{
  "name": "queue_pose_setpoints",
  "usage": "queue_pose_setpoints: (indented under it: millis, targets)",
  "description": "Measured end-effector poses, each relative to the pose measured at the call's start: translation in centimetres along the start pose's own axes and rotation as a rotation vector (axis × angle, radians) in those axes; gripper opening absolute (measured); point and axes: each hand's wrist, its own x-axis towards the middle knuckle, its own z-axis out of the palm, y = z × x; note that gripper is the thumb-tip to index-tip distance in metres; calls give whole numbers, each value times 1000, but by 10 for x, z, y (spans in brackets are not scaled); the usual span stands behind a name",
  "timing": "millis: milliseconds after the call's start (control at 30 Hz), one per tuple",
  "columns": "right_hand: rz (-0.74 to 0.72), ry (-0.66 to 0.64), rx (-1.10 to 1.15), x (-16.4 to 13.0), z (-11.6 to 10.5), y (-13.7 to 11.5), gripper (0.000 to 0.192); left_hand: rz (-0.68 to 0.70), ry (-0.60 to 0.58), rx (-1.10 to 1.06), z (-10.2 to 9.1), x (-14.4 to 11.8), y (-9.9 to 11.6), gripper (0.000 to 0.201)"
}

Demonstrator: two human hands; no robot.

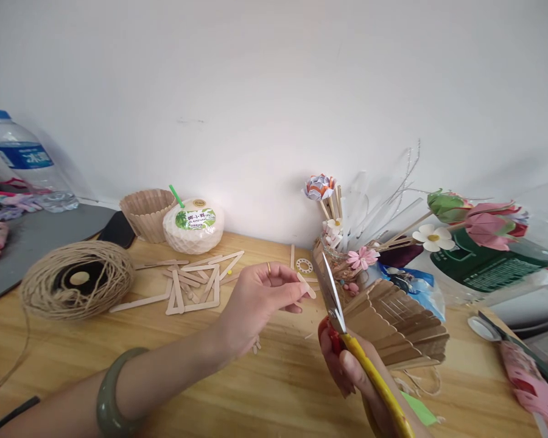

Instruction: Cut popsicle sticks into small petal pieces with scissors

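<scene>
My left hand (260, 298) pinches a short piece of wooden craft stick (305, 285) between thumb and fingers, above the wooden table (278, 389). My right hand (354, 368) grips yellow-handled scissors (335, 304), blades pointing up and slightly apart, right beside the stick's end. A green bangle sits on my left wrist. Behind the scissors lies a basket made of craft sticks (402, 328) on its side.
Loose craft sticks (194, 283) lie mid-table. A twine spool (77, 280) sits at left, a coconut drink (193, 225) and a stick cup (147, 213) at the back, a jar of paper flowers (347, 243) to the right, and a water bottle (22, 158) far left.
</scene>
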Motion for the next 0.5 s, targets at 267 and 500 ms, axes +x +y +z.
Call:
queue_pose_setpoints:
  millis: [267, 500]
  targets:
    - [-11, 23, 73, -1, 2, -8, 43, 57, -46, 31, -3, 1, -2, 17]
    - [12, 14, 65, -3, 2, -5, 44, 129, -46, 127, -5, 2, -4, 14]
